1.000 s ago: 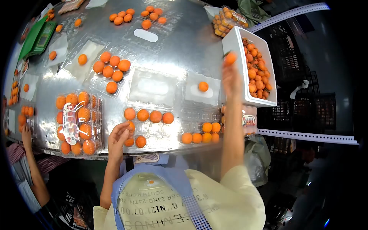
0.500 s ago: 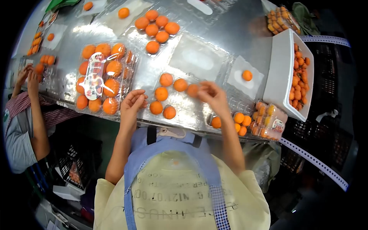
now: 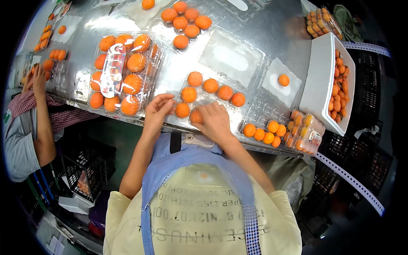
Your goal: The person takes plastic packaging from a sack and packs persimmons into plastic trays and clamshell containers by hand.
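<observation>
In front of me lies a clear plastic tray (image 3: 216,104) with mandarins along its far row and left side. My right hand (image 3: 213,122) has its fingers round a mandarin (image 3: 196,116) at the tray's near edge, partly covering it. Just left of the tray is my left hand (image 3: 159,112), fingers loosely bent and apart, holding nothing visible. The mandarin (image 3: 182,110) at the tray's left side is closest to it. Further left stands a closed clear pack of mandarins (image 3: 132,84) with a white label strip (image 3: 114,70).
A white foam box (image 3: 314,78) of small oranges stands at right. Below it are a filled pack (image 3: 307,136) and a part-filled tray (image 3: 267,111). Another tray of mandarins (image 3: 180,23) lies behind. At far left another person's hands (image 3: 37,77) work over a tray.
My right hand has left the far row, where one more mandarin now lies, and come down to the near mandarin. The left hand stays beside the tray. The view has shifted slightly.
</observation>
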A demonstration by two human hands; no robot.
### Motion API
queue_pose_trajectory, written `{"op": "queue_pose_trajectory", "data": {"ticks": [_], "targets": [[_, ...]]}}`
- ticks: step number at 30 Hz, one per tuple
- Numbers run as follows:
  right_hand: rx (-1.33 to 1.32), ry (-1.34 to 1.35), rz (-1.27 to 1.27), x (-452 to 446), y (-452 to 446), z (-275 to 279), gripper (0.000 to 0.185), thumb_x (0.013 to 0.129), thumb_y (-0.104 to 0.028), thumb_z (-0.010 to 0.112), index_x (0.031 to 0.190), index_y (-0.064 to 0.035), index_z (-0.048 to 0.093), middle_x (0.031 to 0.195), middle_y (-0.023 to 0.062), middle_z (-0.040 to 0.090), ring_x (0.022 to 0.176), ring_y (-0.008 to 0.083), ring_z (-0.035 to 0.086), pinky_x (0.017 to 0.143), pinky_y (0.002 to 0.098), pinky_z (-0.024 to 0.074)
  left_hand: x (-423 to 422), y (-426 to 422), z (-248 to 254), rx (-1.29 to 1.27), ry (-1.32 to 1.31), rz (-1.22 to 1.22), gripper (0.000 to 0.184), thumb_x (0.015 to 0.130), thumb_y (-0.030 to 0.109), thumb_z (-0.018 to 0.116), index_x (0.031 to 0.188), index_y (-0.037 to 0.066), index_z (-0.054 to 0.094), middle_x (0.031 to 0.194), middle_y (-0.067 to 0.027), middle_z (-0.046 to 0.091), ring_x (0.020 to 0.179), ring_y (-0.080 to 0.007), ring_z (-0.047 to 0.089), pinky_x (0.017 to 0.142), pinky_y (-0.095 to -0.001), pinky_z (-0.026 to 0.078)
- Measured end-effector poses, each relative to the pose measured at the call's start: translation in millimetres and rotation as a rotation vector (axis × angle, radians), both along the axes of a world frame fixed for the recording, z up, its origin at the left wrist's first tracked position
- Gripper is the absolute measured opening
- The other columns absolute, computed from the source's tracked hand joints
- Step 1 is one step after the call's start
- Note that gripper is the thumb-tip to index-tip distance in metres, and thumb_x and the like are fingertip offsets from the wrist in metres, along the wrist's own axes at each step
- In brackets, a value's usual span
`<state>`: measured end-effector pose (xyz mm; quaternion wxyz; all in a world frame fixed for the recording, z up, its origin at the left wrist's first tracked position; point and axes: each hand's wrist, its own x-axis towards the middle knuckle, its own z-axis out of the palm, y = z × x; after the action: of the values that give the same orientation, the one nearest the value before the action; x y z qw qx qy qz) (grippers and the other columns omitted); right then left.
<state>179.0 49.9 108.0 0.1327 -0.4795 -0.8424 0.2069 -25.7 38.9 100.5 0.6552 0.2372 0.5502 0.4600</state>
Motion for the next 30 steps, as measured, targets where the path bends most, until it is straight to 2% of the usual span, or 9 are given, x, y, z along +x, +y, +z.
{"op": "queue_pose_trajectory", "data": {"ticks": [7, 16, 19, 22, 25, 30], "targets": [[0.028, 0.028, 0.018, 4, 0, 2, 0.035, 0.064, -0.022, 0.073, 0.093, -0.0086, 0.059, 0.081, 0.0058, 0.055, 0.078, 0.0251, 0.049, 0.069, 0.0365, 0.0365, 7, -2, -1, -0.026, 0.002, -0.021, 0.022, 0.089, 0.015, 0.058, 0.108, 0.004, 0.057, 0.092, -0.0032, 0.062, 0.079, -0.0076, 0.057, 0.07, -0.021, 0.046], [0.161, 0.247, 0.009, 26, 13, -5, 0.043, 0.063, -0.022, 0.074, 0.099, -0.0077, 0.058, 0.094, 0.0061, 0.057, 0.083, 0.0257, 0.049, 0.074, 0.0377, 0.0363, 9, -2, -4, -0.025, 0.009, -0.027, 0.021, 0.089, 0.015, 0.057, 0.107, 0.004, 0.058, 0.091, -0.002, 0.062, 0.078, -0.0078, 0.057, 0.07, -0.021, 0.046], [0.241, 0.089, -0.242, 49, 34, -8, 0.046, 0.063, -0.021, 0.075, 0.103, -0.0071, 0.058, 0.102, 0.0061, 0.057, 0.09, 0.0255, 0.049, 0.077, 0.0376, 0.0359, 9, -2, -4, -0.027, 0.013, -0.034, 0.021, 0.089, 0.015, 0.057, 0.107, 0.005, 0.058, 0.09, -0.0017, 0.062, 0.078, -0.0077, 0.057, 0.069, -0.0209, 0.046], [0.223, -0.064, -0.271, 63, 47, -4, 0.051, 0.062, -0.023, 0.076, 0.107, -0.0076, 0.059, 0.103, 0.0059, 0.058, 0.095, 0.0255, 0.05, 0.082, 0.0365, 0.0361, 10, -2, -4, -0.023, 0.012, -0.043, 0.02, 0.089, 0.015, 0.057, 0.107, 0.005, 0.058, 0.09, -0.0014, 0.062, 0.078, -0.0074, 0.057, 0.069, -0.0208, 0.046], [0.094, -0.125, -0.242, 65, 49, -1, 0.052, 0.061, -0.023, 0.077, 0.107, -0.0075, 0.059, 0.107, 0.0052, 0.056, 0.099, 0.0246, 0.049, 0.085, 0.0356, 0.0352, 11, -1, -3, -0.019, 0.015, -0.05, 0.02, 0.09, 0.015, 0.057, 0.107, 0.005, 0.058, 0.09, -0.0014, 0.062, 0.078, -0.0074, 0.057, 0.069, -0.0208, 0.046], [0.165, -0.027, -0.226, 67, 50, -11, 0.048, 0.06, -0.022, 0.077, 0.102, -0.0077, 0.06, 0.099, 0.0064, 0.057, 0.095, 0.0256, 0.049, 0.082, 0.0371, 0.0348, 11, -1, -2, -0.024, 0.027, -0.048, 0.02, 0.09, 0.014, 0.056, 0.107, 0.004, 0.058, 0.09, -0.0019, 0.062, 0.078, -0.0073, 0.058, 0.07, -0.0209, 0.046]]}}
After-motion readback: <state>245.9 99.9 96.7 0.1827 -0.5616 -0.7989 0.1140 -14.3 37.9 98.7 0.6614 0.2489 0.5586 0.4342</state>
